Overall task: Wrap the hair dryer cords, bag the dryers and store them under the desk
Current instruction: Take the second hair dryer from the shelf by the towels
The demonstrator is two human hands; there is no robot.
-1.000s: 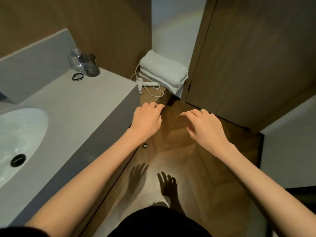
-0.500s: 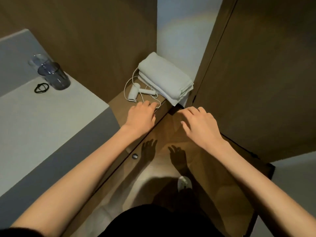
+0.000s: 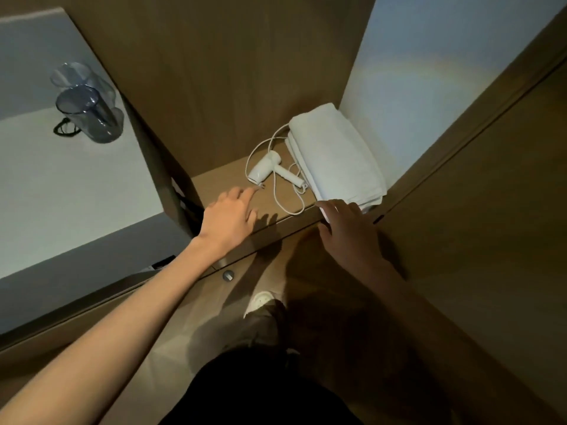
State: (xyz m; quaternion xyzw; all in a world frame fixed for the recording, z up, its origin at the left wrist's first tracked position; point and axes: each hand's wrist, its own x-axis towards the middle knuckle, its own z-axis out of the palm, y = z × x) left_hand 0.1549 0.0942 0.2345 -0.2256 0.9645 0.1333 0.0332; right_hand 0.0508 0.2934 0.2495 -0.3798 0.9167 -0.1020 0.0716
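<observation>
A small white hair dryer (image 3: 266, 168) lies on a low wooden shelf (image 3: 221, 185), its white cord (image 3: 276, 194) looping loosely around it, with the plug lying near my left fingertips. My left hand (image 3: 228, 220) reaches over the shelf's front edge with fingers extended, just short of the dryer and holding nothing. My right hand (image 3: 346, 231) hovers at the shelf's front right corner, fingers spread, close to the folded towels, also holding nothing. No bag is in view.
Folded white towels (image 3: 334, 154) sit on the shelf right of the dryer. A grey countertop (image 3: 70, 191) at left carries two tinted cups (image 3: 89, 111) and a black hair tie (image 3: 63, 128). A drawer knob (image 3: 228, 275) shows below the shelf. A wooden door (image 3: 475, 210) closes the right side.
I have moved closer to the shelf. Both hands have advanced toward the dryer; the left now reaches over the shelf edge and the right is beside the towels.
</observation>
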